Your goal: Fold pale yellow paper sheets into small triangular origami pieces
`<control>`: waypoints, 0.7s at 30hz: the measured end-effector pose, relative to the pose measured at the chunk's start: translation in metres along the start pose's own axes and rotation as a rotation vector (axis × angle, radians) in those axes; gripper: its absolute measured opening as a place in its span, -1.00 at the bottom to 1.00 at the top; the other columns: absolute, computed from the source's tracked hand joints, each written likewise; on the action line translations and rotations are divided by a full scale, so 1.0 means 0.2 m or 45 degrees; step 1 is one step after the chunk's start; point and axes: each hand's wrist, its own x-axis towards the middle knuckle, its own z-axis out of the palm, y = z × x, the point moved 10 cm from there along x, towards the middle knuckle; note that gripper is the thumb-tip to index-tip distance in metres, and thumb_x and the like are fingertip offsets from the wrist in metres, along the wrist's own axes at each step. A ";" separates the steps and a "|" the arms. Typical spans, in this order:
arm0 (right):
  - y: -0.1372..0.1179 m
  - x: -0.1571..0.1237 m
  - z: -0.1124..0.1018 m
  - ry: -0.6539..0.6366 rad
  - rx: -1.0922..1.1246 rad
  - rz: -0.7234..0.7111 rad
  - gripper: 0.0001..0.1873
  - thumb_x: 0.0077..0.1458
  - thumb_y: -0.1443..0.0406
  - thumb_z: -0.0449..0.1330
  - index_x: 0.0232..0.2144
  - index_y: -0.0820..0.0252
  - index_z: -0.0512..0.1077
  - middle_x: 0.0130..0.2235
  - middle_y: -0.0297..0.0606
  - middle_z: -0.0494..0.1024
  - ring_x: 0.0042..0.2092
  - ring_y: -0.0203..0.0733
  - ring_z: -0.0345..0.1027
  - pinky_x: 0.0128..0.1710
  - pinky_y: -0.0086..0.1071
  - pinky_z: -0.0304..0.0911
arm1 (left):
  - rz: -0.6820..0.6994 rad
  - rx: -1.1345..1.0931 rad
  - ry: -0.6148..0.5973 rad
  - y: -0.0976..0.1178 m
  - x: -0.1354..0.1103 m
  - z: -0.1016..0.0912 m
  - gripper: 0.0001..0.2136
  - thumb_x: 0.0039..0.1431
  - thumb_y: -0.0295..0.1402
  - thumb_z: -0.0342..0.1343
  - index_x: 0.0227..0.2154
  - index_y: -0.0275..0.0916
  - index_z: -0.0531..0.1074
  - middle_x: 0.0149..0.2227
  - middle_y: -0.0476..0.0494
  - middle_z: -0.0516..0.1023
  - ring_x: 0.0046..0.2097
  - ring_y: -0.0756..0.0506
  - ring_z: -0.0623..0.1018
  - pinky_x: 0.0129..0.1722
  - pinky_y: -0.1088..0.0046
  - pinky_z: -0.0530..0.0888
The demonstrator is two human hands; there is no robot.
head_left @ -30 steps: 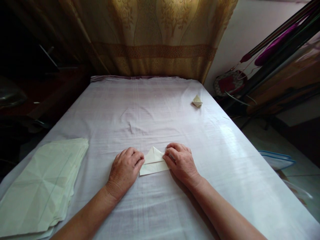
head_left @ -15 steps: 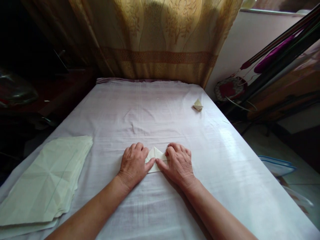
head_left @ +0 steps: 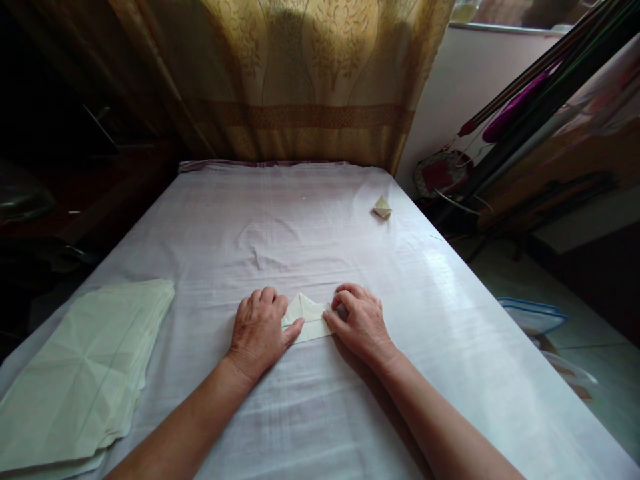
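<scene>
A small pale folded paper [head_left: 311,321] with a pointed top and a flat strip along its lower edge lies on the sheet between my hands. My left hand [head_left: 260,327] grips its left side, thumb pressing on the front and fingers curled behind. At the right end, my right hand [head_left: 361,321] has its thumb and bent index finger on the paper's edge. The fingertips behind the paper are partly hidden.
A stack of creased pale paper sheets [head_left: 85,373] lies at the left. Toward the far right corner sits a small folded paper piece [head_left: 383,207]. The white sheet [head_left: 280,227] has wrinkles. Beyond it hangs a gold curtain [head_left: 290,60].
My right thumb has slid rightward along the paper, away from the left thumb, uncovering more of the strip. The view has shifted slightly to the right.
</scene>
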 end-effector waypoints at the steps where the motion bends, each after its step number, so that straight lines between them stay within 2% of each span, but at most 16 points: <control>1: 0.00 0.00 0.00 0.003 -0.001 -0.007 -0.94 0.05 0.27 0.23 -0.41 0.09 0.40 -0.09 -0.23 0.51 -0.02 -0.06 0.35 -0.04 -0.18 0.08 | 0.000 -0.005 0.012 0.00 0.00 0.00 -0.72 0.16 -0.07 0.18 -0.33 -0.21 0.46 -0.24 -0.18 0.45 -0.15 -0.25 0.41 -0.17 0.22 0.34; 8: 0.01 0.01 -0.01 -0.011 0.033 -0.083 -0.95 0.06 0.30 0.24 -0.35 0.09 0.45 -0.09 -0.22 0.53 -0.02 -0.05 0.38 -0.02 -0.15 0.13 | 0.054 -0.101 0.158 -0.01 -0.04 -0.02 -0.84 0.19 -0.21 0.17 -0.36 -0.20 0.43 -0.27 -0.16 0.47 -0.19 -0.22 0.43 -0.18 0.21 0.35; 10: 0.01 0.01 0.00 -0.055 0.079 -0.130 -0.87 0.08 0.30 0.23 -0.26 0.08 0.48 -0.05 -0.20 0.53 0.00 -0.05 0.39 0.00 -0.13 0.15 | 0.063 -0.165 0.227 -0.03 -0.06 -0.03 -0.84 0.19 -0.25 0.18 -0.25 -0.21 0.44 -0.22 -0.17 0.50 -0.17 -0.22 0.45 -0.15 0.22 0.36; 12: 0.02 0.00 0.00 -0.087 0.122 -0.175 -0.74 0.06 0.30 0.26 -0.15 0.06 0.48 0.01 -0.18 0.52 0.04 -0.02 0.38 0.03 -0.10 0.17 | 0.085 -0.230 0.303 -0.04 -0.08 -0.04 -0.70 0.18 -0.26 0.19 -0.06 -0.24 0.40 -0.12 -0.20 0.52 -0.11 -0.23 0.47 -0.11 0.22 0.37; 14: 0.03 -0.02 -0.01 -0.089 0.141 -0.209 -0.66 0.03 0.32 0.28 -0.08 0.05 0.47 0.05 -0.16 0.50 0.08 -0.01 0.36 0.07 -0.08 0.17 | 0.130 -0.295 0.340 -0.04 -0.10 -0.06 -0.63 0.18 -0.26 0.19 0.03 -0.22 0.36 -0.07 -0.19 0.53 -0.07 -0.22 0.48 -0.09 0.24 0.38; 18: 0.02 -0.05 -0.01 -0.068 0.108 -0.250 -0.73 0.06 0.37 0.25 -0.16 0.00 0.51 0.05 -0.18 0.51 0.10 -0.02 0.35 0.07 -0.08 0.16 | 0.202 -0.411 0.313 -0.04 -0.13 -0.07 -0.87 0.21 -0.35 0.16 -0.18 -0.11 0.49 -0.17 -0.09 0.57 -0.12 -0.16 0.50 -0.11 0.29 0.37; 21: 0.00 -0.06 0.00 -0.093 0.085 -0.264 -0.83 0.07 0.38 0.25 -0.28 0.02 0.54 0.05 -0.19 0.51 0.09 -0.02 0.35 0.07 -0.08 0.14 | 0.211 -0.478 0.286 -0.03 -0.13 -0.08 -0.92 0.20 -0.38 0.16 -0.26 -0.11 0.52 -0.23 -0.05 0.59 -0.16 -0.14 0.51 -0.12 0.30 0.36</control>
